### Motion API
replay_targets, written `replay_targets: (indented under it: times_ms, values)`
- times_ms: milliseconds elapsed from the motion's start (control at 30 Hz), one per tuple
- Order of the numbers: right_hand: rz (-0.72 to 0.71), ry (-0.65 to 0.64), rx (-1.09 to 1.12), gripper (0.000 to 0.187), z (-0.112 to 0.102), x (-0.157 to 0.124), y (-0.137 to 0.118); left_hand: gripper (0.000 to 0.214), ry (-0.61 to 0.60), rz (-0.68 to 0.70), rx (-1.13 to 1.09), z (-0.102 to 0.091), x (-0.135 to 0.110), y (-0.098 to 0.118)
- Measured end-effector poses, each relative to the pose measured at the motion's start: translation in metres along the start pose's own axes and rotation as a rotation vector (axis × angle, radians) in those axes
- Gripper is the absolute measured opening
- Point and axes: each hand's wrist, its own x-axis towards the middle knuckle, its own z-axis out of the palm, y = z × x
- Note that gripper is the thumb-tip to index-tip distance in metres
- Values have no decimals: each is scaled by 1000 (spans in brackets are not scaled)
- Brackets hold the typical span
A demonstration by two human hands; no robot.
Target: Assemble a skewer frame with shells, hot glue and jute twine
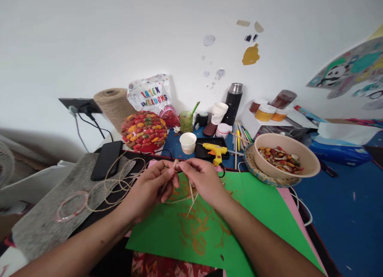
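Observation:
My left hand (149, 189) and my right hand (206, 181) meet over a green sheet (254, 213). Both pinch the same piece of beige twine (176, 164), which bunches into a small loop or knot between the fingertips. Loose twine ends hang below my right hand, while thin coils of it spread to the left past my left wrist. The fingers partly cover the pinched spot. Brown-orange smears mark the green sheet beneath the hands.
Just beyond the hands lie a yellow glue gun (217, 150) on a black tray and a white paper cup (188, 143). A beige bowl (285, 149) of coloured shells stands right. Left are a phone (107, 160), a twine cone (113, 107) and a shell-covered ball (144, 132).

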Motion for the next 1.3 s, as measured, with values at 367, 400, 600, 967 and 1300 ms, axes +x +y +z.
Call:
replay_targets:
  times_ms: [367, 400, 600, 967, 1300]
  values:
    - [7, 21, -16, 41, -1, 1, 4, 44, 32, -31, -28, -1, -1, 1]
    - [7, 23, -18, 41, -1, 1, 4, 45, 26, -35, -28, 0, -1, 1]
    - [0, 13, -15, 39, -1, 0, 2, 38, -6, -13, -6, -1, 1, 0]
    - [-15, 14, -32, 37, -2, -1, -2, 37, 11, 7, 66, -2, 1, -5]
    - [-25, 40, -52, 35, -2, 1, 2, 44, 44, -19, -17, -1, 0, -3]
